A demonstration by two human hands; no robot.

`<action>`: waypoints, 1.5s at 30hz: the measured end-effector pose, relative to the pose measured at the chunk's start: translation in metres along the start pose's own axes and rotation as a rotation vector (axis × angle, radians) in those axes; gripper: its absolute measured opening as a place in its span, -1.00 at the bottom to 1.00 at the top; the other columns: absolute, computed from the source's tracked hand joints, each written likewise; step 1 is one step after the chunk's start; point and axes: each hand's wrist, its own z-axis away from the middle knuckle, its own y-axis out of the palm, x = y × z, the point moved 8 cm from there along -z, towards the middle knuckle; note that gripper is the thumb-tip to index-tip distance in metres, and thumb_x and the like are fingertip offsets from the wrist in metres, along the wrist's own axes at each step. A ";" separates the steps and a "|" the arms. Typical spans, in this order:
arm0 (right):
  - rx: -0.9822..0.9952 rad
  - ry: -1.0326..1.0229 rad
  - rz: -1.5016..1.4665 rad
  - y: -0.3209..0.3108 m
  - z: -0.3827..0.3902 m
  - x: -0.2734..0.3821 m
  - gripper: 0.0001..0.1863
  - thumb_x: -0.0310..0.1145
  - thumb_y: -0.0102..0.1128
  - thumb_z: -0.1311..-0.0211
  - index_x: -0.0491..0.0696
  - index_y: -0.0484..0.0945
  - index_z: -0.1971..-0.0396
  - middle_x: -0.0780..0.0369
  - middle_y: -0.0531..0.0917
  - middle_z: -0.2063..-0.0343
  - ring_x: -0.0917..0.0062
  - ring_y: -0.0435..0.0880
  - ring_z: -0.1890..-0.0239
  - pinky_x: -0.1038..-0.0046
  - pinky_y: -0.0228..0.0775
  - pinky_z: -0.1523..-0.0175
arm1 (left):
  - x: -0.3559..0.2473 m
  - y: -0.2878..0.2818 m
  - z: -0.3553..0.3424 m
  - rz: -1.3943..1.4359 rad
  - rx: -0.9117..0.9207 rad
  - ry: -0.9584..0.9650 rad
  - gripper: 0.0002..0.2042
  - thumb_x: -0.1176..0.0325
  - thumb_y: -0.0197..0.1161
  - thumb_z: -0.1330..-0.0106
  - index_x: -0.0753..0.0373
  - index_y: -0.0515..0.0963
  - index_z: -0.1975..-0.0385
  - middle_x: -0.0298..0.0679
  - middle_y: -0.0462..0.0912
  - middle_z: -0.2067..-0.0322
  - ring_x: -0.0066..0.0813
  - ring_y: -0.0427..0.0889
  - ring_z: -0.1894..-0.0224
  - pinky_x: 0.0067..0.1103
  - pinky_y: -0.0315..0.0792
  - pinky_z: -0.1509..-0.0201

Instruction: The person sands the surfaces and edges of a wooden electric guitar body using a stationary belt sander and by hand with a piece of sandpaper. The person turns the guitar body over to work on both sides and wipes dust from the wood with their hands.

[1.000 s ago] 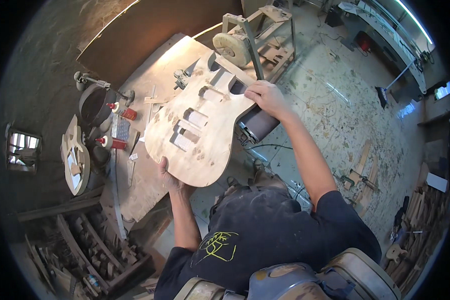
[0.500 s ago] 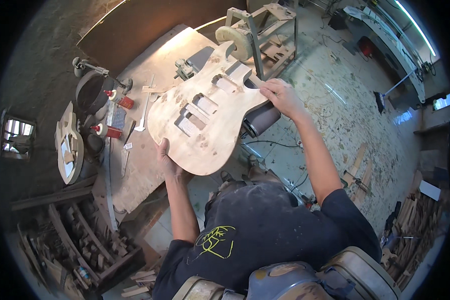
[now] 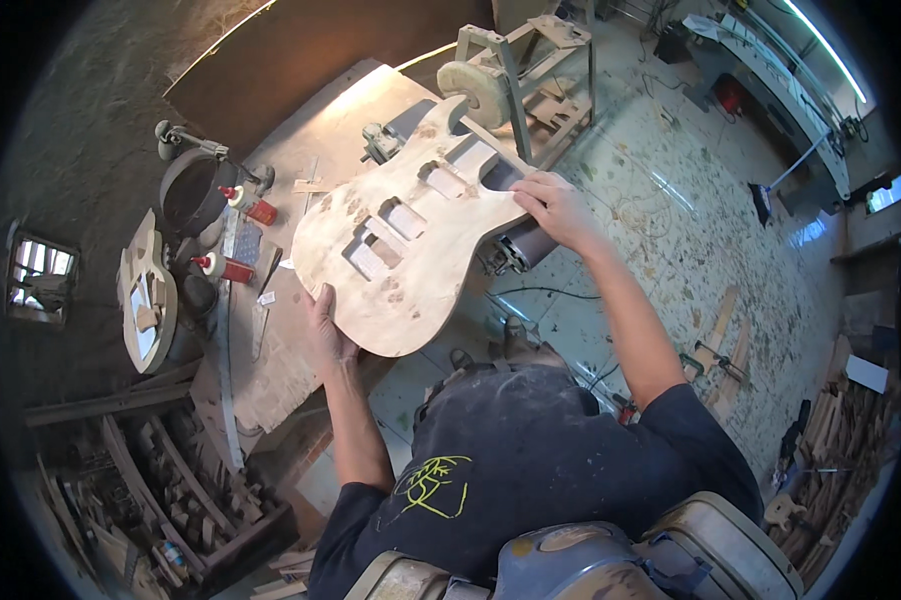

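Between my two hands is a pale wooden electric guitar body (image 3: pixel 425 265) with rectangular pickup cutouts and a neck pocket. Its face is turned up, with darker knot patches in the grain. My left hand (image 3: pixel 328 330) grips the rounded lower edge, thumb on top and the other fingers hidden underneath. My right hand (image 3: pixel 562 208) is closed on the horn beside the neck pocket. A dark sanding drum (image 3: pixel 526 245) shows just beyond the body's right edge, partly covered by it. Whether the body touches the drum, I cannot tell.
On the wooden bench (image 3: pixel 270 375) lie two red glue bottles (image 3: pixel 252 207) with white tops. Another guitar body (image 3: pixel 148 300) hangs at the left. A wheel (image 3: pixel 473 93) on a wooden frame stands behind. Offcuts fill a bin (image 3: pixel 170 490) at lower left. Clamped boards (image 3: pixel 718 345) lie on the floor.
The guitar body has tilted slightly and shifted a little left and down in view, with both hands still holding it. More of the drum's end now shows.
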 end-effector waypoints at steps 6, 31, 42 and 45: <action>-0.001 0.004 0.019 -0.002 -0.003 0.008 -0.75 -0.24 0.19 -0.36 -0.08 0.69 0.17 0.12 0.68 0.13 0.23 0.62 0.00 0.30 0.45 -0.12 | 0.000 -0.011 0.006 0.005 -0.054 0.019 -0.37 0.47 0.11 -0.38 0.17 0.05 -0.43 -0.01 0.37 -0.28 -0.09 0.53 -0.22 -0.19 0.57 -0.19; 0.108 -0.065 -0.049 0.005 -0.016 0.005 -0.74 -0.24 0.15 -0.37 -0.09 0.69 0.17 0.14 0.68 0.14 0.26 0.63 0.02 0.33 0.44 -0.10 | -0.002 -0.002 0.057 -0.034 -0.135 0.085 -0.38 0.48 0.09 -0.39 0.22 0.04 -0.43 -0.01 0.34 -0.29 -0.10 0.49 -0.25 -0.21 0.54 -0.24; 0.147 -0.045 -0.038 0.005 -0.014 0.003 -0.74 -0.25 0.15 -0.39 -0.11 0.67 0.16 0.13 0.67 0.09 0.24 0.62 -0.02 0.33 0.42 -0.15 | -0.001 -0.005 0.049 -0.006 -0.137 0.066 -0.36 0.50 0.12 -0.37 0.22 0.05 -0.43 -0.02 0.34 -0.30 -0.12 0.48 -0.27 -0.22 0.51 -0.26; 0.157 -0.045 -0.038 0.005 -0.013 0.007 -0.74 -0.25 0.15 -0.39 -0.12 0.68 0.17 0.14 0.67 0.10 0.24 0.61 -0.01 0.32 0.42 -0.15 | -0.006 0.000 0.057 -0.004 -0.138 0.055 -0.37 0.51 0.09 -0.37 0.22 0.05 -0.43 -0.02 0.34 -0.31 -0.12 0.47 -0.28 -0.22 0.50 -0.27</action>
